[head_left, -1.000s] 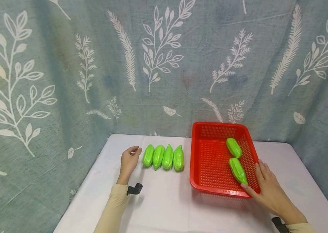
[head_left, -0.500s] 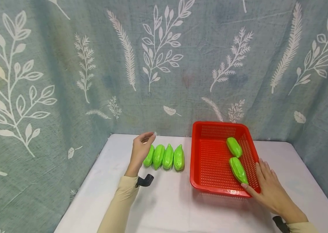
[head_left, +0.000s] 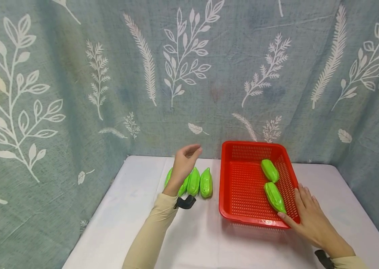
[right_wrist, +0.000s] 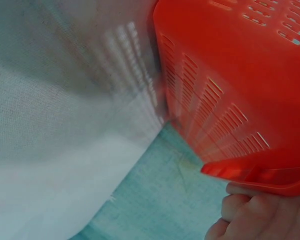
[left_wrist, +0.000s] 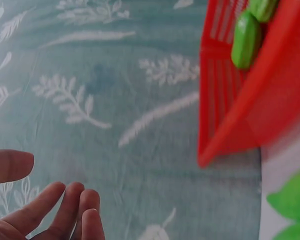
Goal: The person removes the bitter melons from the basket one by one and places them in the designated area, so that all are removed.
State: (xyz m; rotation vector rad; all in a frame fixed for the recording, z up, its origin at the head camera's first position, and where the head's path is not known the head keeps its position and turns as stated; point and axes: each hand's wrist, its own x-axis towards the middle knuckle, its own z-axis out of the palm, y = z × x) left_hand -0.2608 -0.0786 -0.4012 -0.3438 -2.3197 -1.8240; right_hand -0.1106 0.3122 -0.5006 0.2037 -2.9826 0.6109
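In the head view my left hand [head_left: 183, 164] hovers above a row of several bright green, ridged, gourd-like vegetables [head_left: 206, 183] on the white table. It partly covers the row's left end. The left wrist view shows that hand's thumb and fingers [left_wrist: 90, 220] apart, holding nothing. My right hand [head_left: 312, 220] rests on the near right corner of a red plastic basket [head_left: 222, 179], thumb over the front rim and straight fingers along the right side. Inside the basket, two similar green vegetables lie by the right wall, one farther back [head_left: 270, 170] and one nearer [head_left: 275, 197].
A blue-green curtain [head_left: 162, 74] with white leaf prints hangs behind and at both sides of the white-covered table [head_left: 203, 239]. The basket stands toward the right, its perforated wall [right_wrist: 210, 105] visible in the right wrist view.
My left hand has moved right and a little farther away, from beside the row's left end to above the row. The right hand, basket and vegetables have stayed put.
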